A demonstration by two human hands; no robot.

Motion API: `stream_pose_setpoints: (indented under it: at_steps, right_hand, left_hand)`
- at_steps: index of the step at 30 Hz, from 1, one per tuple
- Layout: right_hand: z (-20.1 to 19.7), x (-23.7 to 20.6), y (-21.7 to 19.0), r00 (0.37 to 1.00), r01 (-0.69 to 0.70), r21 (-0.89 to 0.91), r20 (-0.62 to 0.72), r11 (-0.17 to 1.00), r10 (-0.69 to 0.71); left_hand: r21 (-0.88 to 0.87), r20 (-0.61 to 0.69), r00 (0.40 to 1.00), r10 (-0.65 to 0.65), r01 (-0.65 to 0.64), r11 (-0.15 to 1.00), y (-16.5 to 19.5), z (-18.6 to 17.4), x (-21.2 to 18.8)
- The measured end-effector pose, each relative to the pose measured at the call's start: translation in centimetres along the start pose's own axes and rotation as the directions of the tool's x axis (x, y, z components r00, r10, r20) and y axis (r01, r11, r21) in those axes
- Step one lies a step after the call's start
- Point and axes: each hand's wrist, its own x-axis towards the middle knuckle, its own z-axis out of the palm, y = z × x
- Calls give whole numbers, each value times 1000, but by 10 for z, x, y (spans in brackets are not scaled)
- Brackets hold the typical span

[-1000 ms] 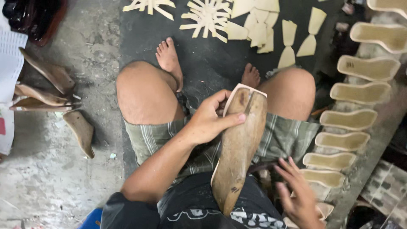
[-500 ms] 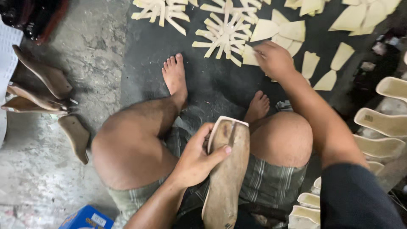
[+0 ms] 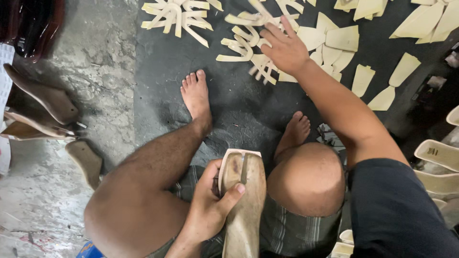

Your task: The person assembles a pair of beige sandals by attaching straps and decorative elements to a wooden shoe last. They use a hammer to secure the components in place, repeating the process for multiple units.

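I see the left hand (image 3: 208,212) with fingers wrapped around a wooden shoe last (image 3: 244,200) between the knees; the right hand (image 3: 286,48), fingers spread, touches pale cut-out pieces (image 3: 253,45) on the floor (image 3: 158,81).

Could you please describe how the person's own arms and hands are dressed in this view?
Both hands, left hand and right hand, are bare: no gloves, rings or watch visible. The right arm's forearm is uncovered, with a short dark sleeve at the upper arm. The left forearm is uncovered; its sleeve lies out of frame.
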Motion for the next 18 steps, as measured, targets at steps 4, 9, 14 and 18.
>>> stream_pose_setpoints:
  at_steps: [4, 9, 14, 18]
  right_hand:
    - [-8, 5, 0, 870, -476, 684, 271, 553, 412]
    - [0, 21, -2, 681, -289, 957, 187, 25, 708]
    - [3, 28, 8, 595, -355, 700, 681, -619, 428]
    - [-3, 17, 20, 553, -546, 462, 825, -699, 114]
  left_hand:
    - [25, 16, 1000, 4, -4, 1000, -1, 3, -8]
    - [10, 37, 999, 27, -27, 1000, -6, 6, -19]
    - [30, 13, 1000, 12, -12, 999, 2, 5, -14]
    - [34, 26, 999, 35, -36, 999, 10, 10, -10]
